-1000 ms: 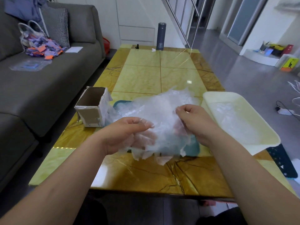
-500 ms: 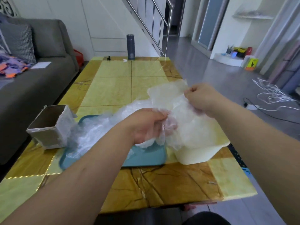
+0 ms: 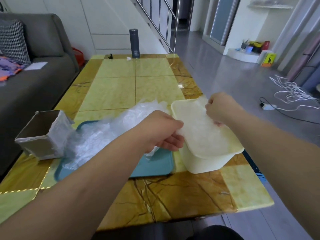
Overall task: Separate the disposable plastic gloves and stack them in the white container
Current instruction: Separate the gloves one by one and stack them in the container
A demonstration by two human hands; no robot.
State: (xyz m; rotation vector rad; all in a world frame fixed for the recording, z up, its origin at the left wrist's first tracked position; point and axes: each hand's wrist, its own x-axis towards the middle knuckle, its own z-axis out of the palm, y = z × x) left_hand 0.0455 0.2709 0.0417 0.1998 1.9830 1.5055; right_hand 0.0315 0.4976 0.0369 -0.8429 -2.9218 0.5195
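- Glove [image 3: 199,132] is hanging spread as one thin sheet between both hands, directly over the open white container [image 3: 207,163].
- The left hand [image 3: 161,134] is pinching its near-left edge, thumb on top and fingers curled under, right at the container's left rim.
- The right hand [image 3: 223,110] is clenching the far-right end in a closed fist, over the container's far right corner.
- The long axis is running diagonally, near-left to far-right, roughly along the container's own length. Film is either touching the rim or riding just above it; cannot tell which.
- Judgement: the next move is going straight down, with no sideways travel needed. Both hands are sitting about equally close to the rim, so lowering them together should be keeping the sheet flat.
- Film is hiding the interior, so the stack inside is not showing.
- The pile of gloves [image 3: 103,135] is lying to the left on the teal tray [image 3: 155,167], just beside the left hand and running up against the cardboard box [image 3: 43,134], all on the table [image 3: 173,196].
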